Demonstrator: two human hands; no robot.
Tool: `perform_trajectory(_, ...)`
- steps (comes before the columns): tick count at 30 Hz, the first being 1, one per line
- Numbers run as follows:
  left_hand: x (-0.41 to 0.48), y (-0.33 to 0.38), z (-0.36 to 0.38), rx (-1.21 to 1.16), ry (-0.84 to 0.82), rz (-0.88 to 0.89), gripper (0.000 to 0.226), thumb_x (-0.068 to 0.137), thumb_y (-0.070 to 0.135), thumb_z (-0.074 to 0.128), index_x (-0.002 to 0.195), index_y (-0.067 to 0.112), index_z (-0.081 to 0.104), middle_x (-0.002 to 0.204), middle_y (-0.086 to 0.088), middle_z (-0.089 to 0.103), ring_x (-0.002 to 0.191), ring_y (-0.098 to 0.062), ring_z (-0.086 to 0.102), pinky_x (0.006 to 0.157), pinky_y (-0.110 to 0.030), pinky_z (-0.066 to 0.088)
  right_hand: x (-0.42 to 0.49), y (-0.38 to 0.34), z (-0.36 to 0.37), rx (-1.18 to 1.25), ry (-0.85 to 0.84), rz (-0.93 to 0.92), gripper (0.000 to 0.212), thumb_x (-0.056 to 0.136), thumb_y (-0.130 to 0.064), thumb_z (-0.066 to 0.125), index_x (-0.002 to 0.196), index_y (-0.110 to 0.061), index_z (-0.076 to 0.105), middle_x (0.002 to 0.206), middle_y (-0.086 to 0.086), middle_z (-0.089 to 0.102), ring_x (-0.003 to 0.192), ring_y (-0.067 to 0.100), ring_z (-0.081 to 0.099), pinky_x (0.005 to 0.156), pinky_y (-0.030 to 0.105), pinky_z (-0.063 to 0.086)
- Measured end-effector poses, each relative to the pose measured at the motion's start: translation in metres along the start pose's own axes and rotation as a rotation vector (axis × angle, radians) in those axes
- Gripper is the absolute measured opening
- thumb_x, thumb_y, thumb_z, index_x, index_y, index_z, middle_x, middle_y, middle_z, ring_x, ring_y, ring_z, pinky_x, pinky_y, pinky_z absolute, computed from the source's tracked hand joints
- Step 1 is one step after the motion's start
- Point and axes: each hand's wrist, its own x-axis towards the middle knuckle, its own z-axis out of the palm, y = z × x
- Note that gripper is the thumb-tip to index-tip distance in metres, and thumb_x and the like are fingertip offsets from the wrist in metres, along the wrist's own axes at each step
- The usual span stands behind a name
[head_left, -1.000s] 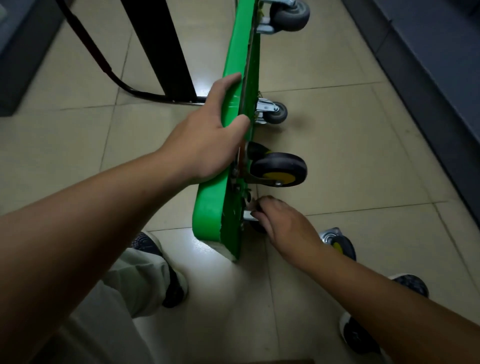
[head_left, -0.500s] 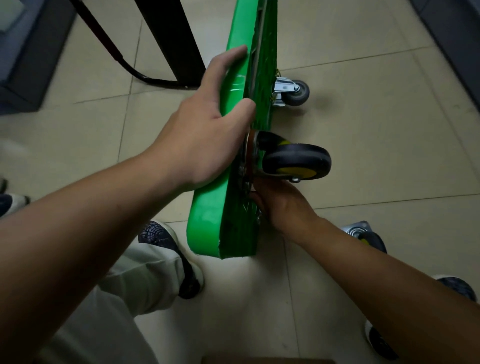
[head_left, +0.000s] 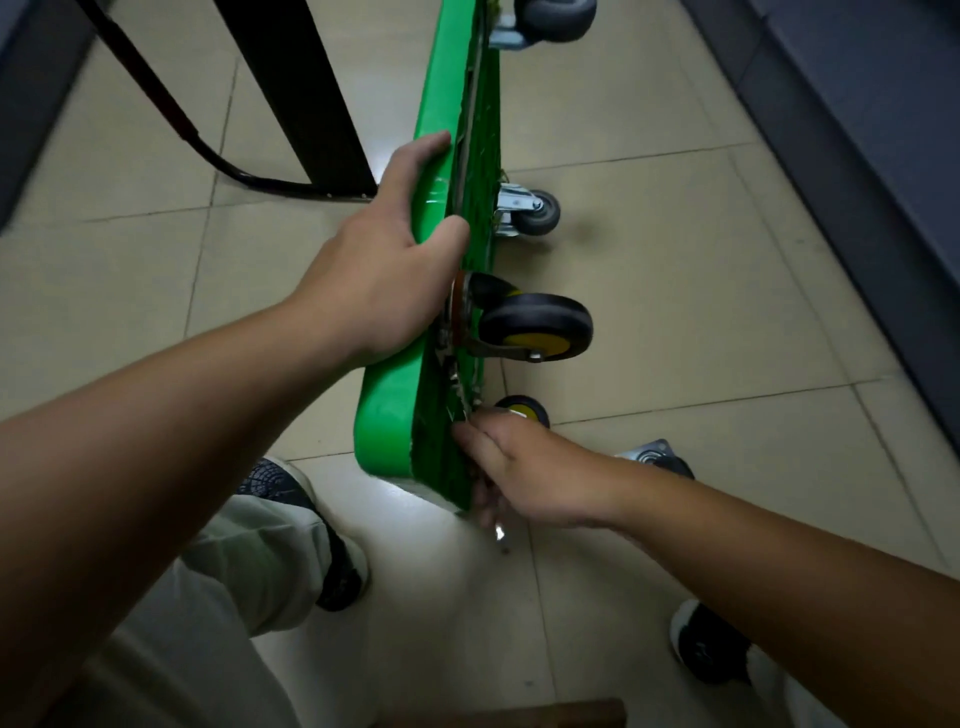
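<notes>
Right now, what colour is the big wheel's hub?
Yellow hub; shows best in the head view.

Tiled floor carries loose caster and shoes.

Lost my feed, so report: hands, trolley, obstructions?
Left hand grips upended green plastic trolley deck. Right hand holds small metal piece at underside corner. Loose black caster beside right wrist.

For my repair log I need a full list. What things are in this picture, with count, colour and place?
platform: one, green, standing on edge on floor
casters: four, two grey, two black-yellow, on its right face
loose caster: one, black, floor by right forearm
black post: one, left of platform
metal piece: one, silver, under right hand's fingers
shoes: two, dark, floor
left hand: grips platform's top edge
right hand: holds metal piece at platform's near corner
</notes>
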Motion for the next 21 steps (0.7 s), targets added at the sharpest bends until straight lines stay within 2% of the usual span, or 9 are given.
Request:
perform_trajectory(2,-0.001,0.001,0.000,-0.006,-0.005,-0.004,0.059,0.099,0.034,0.045,0.150,0.054,0.022,0.115,-0.001,0.061,0.091,-0.027,0.065,0.089,-0.049,0.054,-0.009,-0.018,0.000,0.279,-0.112,0.129,0.041,0.110,-0.043,0.028,0.091,-0.014,0.050,0.077,0.017,0.062,0.061,0.023,0.070,0.055,0.027,0.054)
perform_trajectory(4,-0.002,0.003,0.000,-0.006,-0.004,-0.005,0.059,0.099,0.034,0.045,0.151,0.052,0.022,0.115,-0.002,0.060,0.093,-0.028,0.064,0.091,-0.047,0.053,-0.012,-0.031,0.000,0.438,-0.146,0.183,0.044,0.110,-0.045,0.026,0.095,-0.009,0.048,0.075,0.015,0.059,0.060,0.026,0.069,0.052,0.025,0.054)
perform_trajectory(9,-0.003,0.004,-0.003,-0.002,-0.028,-0.001,0.060,0.100,0.034,0.044,0.153,0.050,0.020,0.112,-0.001,0.059,0.094,-0.027,0.064,0.092,-0.047,0.052,-0.023,-0.019,0.007,0.449,-0.058,0.152,0.044,0.109,-0.046,0.029,0.096,-0.008,0.048,0.077,0.013,0.056,0.060,0.026,0.067,0.052,0.024,0.052)
perform_trajectory(12,-0.002,0.002,-0.004,-0.008,-0.039,0.013,0.060,0.101,0.034,0.045,0.154,0.049,0.020,0.109,-0.002,0.063,0.089,-0.023,0.065,0.088,-0.048,0.054,-0.033,0.007,0.006,0.213,0.021,0.126,0.037,0.110,-0.039,0.031,0.090,-0.011,0.047,0.077,0.013,0.058,0.064,0.027,0.064,0.052,0.022,0.049)
perform_trajectory(14,-0.001,0.002,-0.004,-0.006,-0.042,0.014,0.060,0.101,0.035,0.044,0.153,0.050,0.019,0.105,-0.001,0.063,0.084,-0.021,0.065,0.085,-0.047,0.055,-0.029,0.030,-0.001,-0.190,0.164,0.050,0.030,0.108,-0.040,0.038,0.087,-0.019,0.046,0.079,0.007,0.058,0.072,0.028,0.063,0.063,0.036,0.053)
perform_trajectory(16,0.001,0.001,-0.002,0.001,-0.046,0.007,0.060,0.101,0.036,0.044,0.153,0.052,0.018,0.107,-0.002,0.063,0.083,-0.023,0.066,0.083,-0.047,0.056,-0.017,0.052,-0.011,-0.561,0.309,-0.078,0.023,0.106,-0.040,0.043,0.097,-0.021,0.050,0.089,0.005,0.060,0.082,0.028,0.060,0.072,0.042,0.049)
perform_trajectory(18,0.002,0.000,-0.001,0.001,-0.051,0.010,0.060,0.099,0.038,0.044,0.151,0.053,0.018,0.109,-0.003,0.064,0.084,-0.025,0.066,0.084,-0.049,0.056,0.000,0.062,-0.018,-0.669,0.416,-0.226,0.027,0.104,-0.038,0.045,0.107,-0.015,0.058,0.096,0.007,0.063,0.087,0.027,0.060,0.070,0.035,0.042)
perform_trajectory(20,0.002,-0.001,-0.001,-0.008,-0.050,0.012,0.060,0.098,0.039,0.044,0.150,0.054,0.019,0.107,0.000,0.064,0.084,-0.025,0.066,0.083,-0.049,0.056,0.020,0.066,-0.023,-0.712,0.505,-0.360,0.030,0.100,-0.037,0.044,0.103,-0.013,0.061,0.089,0.008,0.064,0.079,0.028,0.061,0.066,0.029,0.034)
perform_trajectory(21,0.003,-0.001,-0.001,-0.012,-0.048,0.010,0.061,0.096,0.039,0.044,0.150,0.055,0.020,0.106,0.004,0.064,0.084,-0.025,0.066,0.083,-0.049,0.057,0.029,0.066,-0.023,-0.729,0.543,-0.408,0.024,0.099,-0.035,0.048,0.100,-0.014,0.059,0.085,0.008,0.064,0.075,0.028,0.060,0.065,0.028,0.031)
